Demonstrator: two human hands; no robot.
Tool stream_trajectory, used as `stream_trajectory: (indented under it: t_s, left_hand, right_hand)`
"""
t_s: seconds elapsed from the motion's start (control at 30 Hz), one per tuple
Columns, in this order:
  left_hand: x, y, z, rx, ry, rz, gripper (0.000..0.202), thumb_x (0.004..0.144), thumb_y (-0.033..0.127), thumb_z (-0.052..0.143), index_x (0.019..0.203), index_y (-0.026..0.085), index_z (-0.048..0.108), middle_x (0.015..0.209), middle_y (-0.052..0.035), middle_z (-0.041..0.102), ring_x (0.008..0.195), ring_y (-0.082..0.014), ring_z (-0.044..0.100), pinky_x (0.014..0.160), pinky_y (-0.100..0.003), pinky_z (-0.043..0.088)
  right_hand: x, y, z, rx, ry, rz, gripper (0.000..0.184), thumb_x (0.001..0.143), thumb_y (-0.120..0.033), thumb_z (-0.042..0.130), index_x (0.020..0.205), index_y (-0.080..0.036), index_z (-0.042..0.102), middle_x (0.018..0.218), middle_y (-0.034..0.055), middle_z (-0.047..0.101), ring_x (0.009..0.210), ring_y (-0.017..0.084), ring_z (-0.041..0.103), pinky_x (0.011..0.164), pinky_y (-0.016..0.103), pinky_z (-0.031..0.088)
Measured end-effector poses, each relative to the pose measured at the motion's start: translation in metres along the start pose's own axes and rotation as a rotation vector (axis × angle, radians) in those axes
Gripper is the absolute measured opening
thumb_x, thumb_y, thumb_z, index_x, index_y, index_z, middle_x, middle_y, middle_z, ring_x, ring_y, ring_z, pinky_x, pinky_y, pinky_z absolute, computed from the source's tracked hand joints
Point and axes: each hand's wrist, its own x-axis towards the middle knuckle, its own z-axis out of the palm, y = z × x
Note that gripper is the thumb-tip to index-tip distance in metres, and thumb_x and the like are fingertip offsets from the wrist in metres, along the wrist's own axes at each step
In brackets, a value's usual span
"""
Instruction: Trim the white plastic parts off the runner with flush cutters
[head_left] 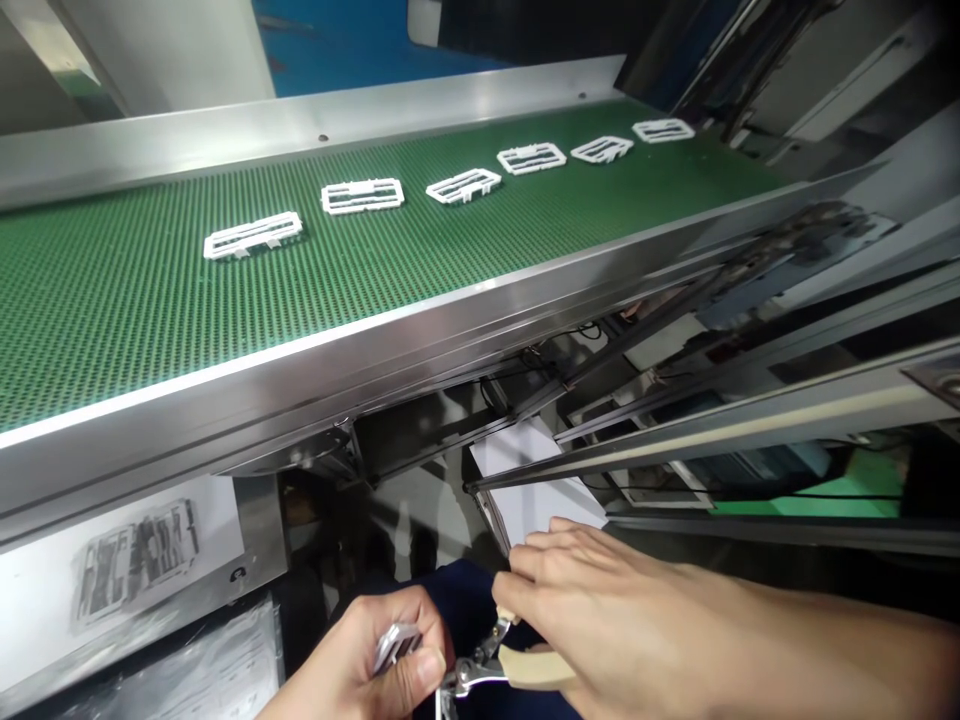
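Observation:
At the bottom of the view my left hand (375,655) pinches a small white plastic part (395,643) between thumb and fingers. My right hand (592,600) is closed round a pair of cutters with cream handles (536,668). The metal jaws (469,672) sit right beside the part, touching or nearly touching it. Both hands are below the conveyor, over a dark blue cloth (465,600). Above them several white plastic frames, such as one at the left (253,234) and one in the middle (362,195), lie in a row on the green belt (112,300).
The belt's steel side rail (375,350) runs across in front of me. Metal bars and wiring (675,430) sit to the right under the belt. A white sheet (536,490) stands behind my hands. A printed picture of parts (135,560) is stuck at the lower left.

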Motion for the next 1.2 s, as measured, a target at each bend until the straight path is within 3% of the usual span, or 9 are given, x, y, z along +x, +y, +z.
stream_trajectory:
  t_s: [0.2, 0.37, 0.6, 0.77, 0.9, 0.97, 1.03, 1.13, 1.2]
  left_hand:
    - [-0.001, 0.019, 0.003, 0.037, 0.008, -0.023, 0.046, 0.082, 0.063, 0.05, 0.073, 0.018, 0.049, 0.066, 0.0, 0.045, 0.059, -0.0134, 0.038, 0.054, -0.028, 0.029]
    - [0.0, 0.024, 0.005, 0.03, -0.001, -0.048, 0.045, 0.082, 0.062, 0.051, 0.073, 0.018, 0.048, 0.066, 0.0003, 0.045, 0.059, -0.0135, 0.038, 0.054, -0.028, 0.029]
    - [-0.001, 0.03, 0.009, 0.05, 0.002, -0.077, 0.047, 0.081, 0.064, 0.051, 0.072, 0.018, 0.048, 0.064, 0.0002, 0.046, 0.056, -0.0133, 0.041, 0.052, -0.026, 0.033]
    - [-0.002, 0.037, 0.014, 0.067, 0.069, -0.105, 0.045, 0.082, 0.063, 0.051, 0.072, 0.019, 0.049, 0.064, 0.0014, 0.045, 0.058, -0.0132, 0.041, 0.054, -0.026, 0.034]
    - [0.0, 0.03, 0.014, -0.026, 0.057, -0.096, 0.045, 0.081, 0.062, 0.054, 0.072, 0.019, 0.048, 0.067, 0.0, 0.049, 0.057, -0.0123, 0.043, 0.054, -0.025, 0.036]
    - [0.002, 0.023, 0.014, -0.121, 0.089, -0.1, 0.044, 0.082, 0.061, 0.053, 0.075, 0.017, 0.049, 0.073, -0.0034, 0.056, 0.058, -0.012, 0.046, 0.056, -0.025, 0.038]
    - [0.004, 0.014, 0.016, -0.224, 0.127, -0.065, 0.046, 0.081, 0.062, 0.055, 0.082, 0.016, 0.053, 0.08, -0.0072, 0.063, 0.06, -0.012, 0.049, 0.059, -0.026, 0.04]
    - [0.007, -0.002, 0.019, -0.342, 0.123, 0.013, 0.058, 0.062, 0.064, 0.075, 0.089, 0.015, 0.059, 0.086, -0.0098, 0.067, 0.068, -0.0136, 0.053, 0.063, -0.026, 0.039]
    - [0.009, -0.014, 0.021, -0.392, 0.117, 0.004, 0.061, 0.052, 0.057, 0.084, 0.089, 0.014, 0.062, 0.087, -0.0102, 0.067, 0.07, -0.0145, 0.056, 0.063, -0.026, 0.04]
  right_hand:
    - [0.0, 0.002, -0.004, -0.019, -0.012, -0.01, 0.019, 0.067, -0.021, 0.059, 0.086, -0.017, 0.062, 0.079, 0.0075, 0.061, 0.072, 0.026, 0.059, 0.067, 0.034, 0.041]
    - [0.002, -0.002, -0.017, -0.006, -0.108, -0.037, 0.024, 0.061, -0.015, 0.056, 0.084, -0.016, 0.064, 0.078, 0.0085, 0.063, 0.073, 0.027, 0.06, 0.068, 0.036, 0.041]
    - [0.008, -0.01, -0.029, -0.111, -0.179, -0.004, 0.032, 0.051, -0.012, 0.062, 0.082, -0.014, 0.068, 0.066, 0.0081, 0.062, 0.063, 0.025, 0.06, 0.053, 0.029, 0.036]
    - [0.012, -0.01, -0.036, -0.161, -0.193, 0.002, 0.014, 0.054, -0.013, 0.063, 0.068, -0.015, 0.066, 0.052, 0.0053, 0.058, 0.048, 0.022, 0.057, 0.04, 0.027, 0.024]
    - [0.009, -0.002, -0.032, -0.01, -0.19, 0.049, 0.009, 0.055, -0.016, 0.063, 0.064, -0.018, 0.064, 0.054, 0.0037, 0.058, 0.049, 0.019, 0.056, 0.038, 0.025, 0.024]
    - [0.004, 0.006, -0.027, 0.095, -0.196, 0.12, 0.003, 0.061, -0.02, 0.062, 0.064, -0.019, 0.061, 0.055, 0.0027, 0.058, 0.049, 0.018, 0.055, 0.039, 0.024, 0.025]
    - [-0.001, 0.017, -0.019, 0.198, -0.164, 0.216, 0.009, 0.069, -0.026, 0.059, 0.063, -0.02, 0.056, 0.057, 0.001, 0.056, 0.05, 0.016, 0.052, 0.041, 0.023, 0.026]
    - [-0.008, 0.031, -0.003, 0.352, -0.082, 0.321, 0.023, 0.077, -0.035, 0.056, 0.062, -0.021, 0.045, 0.055, -0.0036, 0.048, 0.05, 0.012, 0.044, 0.045, 0.022, 0.027]
    - [-0.01, 0.037, 0.011, 0.431, -0.022, 0.328, 0.026, 0.081, -0.035, 0.054, 0.064, -0.021, 0.04, 0.053, -0.0062, 0.041, 0.05, 0.01, 0.038, 0.046, 0.022, 0.027]
